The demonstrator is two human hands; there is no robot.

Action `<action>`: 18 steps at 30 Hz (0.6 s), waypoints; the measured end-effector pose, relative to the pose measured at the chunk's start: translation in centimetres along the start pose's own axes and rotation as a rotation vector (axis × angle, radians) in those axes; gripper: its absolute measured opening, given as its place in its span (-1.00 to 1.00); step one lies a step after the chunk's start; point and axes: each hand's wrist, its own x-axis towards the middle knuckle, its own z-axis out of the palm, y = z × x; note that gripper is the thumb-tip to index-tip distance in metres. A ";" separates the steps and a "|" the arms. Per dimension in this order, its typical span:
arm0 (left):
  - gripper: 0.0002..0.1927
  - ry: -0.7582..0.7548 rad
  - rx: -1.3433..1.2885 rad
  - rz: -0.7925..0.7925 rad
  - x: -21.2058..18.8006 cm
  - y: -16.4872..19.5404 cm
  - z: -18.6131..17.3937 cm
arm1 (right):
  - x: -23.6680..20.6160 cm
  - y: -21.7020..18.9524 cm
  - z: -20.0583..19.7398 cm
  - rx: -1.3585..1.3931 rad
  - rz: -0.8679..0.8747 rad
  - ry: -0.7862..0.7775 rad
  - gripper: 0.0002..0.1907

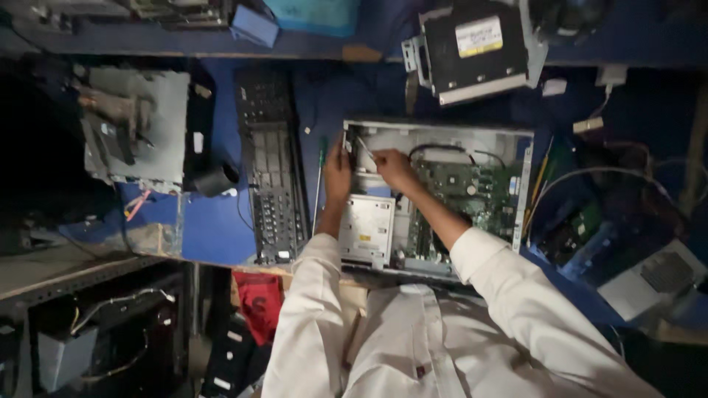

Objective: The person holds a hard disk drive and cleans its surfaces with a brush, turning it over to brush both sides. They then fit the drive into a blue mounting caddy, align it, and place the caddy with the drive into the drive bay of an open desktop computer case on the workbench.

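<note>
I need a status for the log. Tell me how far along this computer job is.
Done: the computer case lies open, its green circuit board exposed. In hand: the left hand steadies the case edge while the right hand works a thin tool in the top corner. Left: the case is not yet covered.

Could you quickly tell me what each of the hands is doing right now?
Left hand: resting on the open computer case edge; grip unclear.
Right hand: closed on a thin tool.

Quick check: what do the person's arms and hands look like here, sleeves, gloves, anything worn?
Both arms wear long, loose white sleeves of a plain shirt, ending a little above the wrists. The left hand and right hand are bare: no gloves. No watch, rings or wrist strap show, though the dim picture is too soft to rule out small items. No markings on the sleeves.
</note>
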 end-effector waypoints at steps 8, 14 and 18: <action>-0.58 0.022 -0.003 0.039 -0.1 -0.1 0.0 | -0.2 -0.6 -0.2 0.051 0.007 0.060 -0.81; -0.57 0.042 0.000 0.113 -0.1 0.2 0.0 | -0.5 -0.9 -0.5 0.003 0.029 -0.003 -0.80; -0.56 -0.004 0.028 -0.062 -0.5 0.0 0.0 | -0.4 -0.3 -0.4 0.080 -0.030 0.025 -0.77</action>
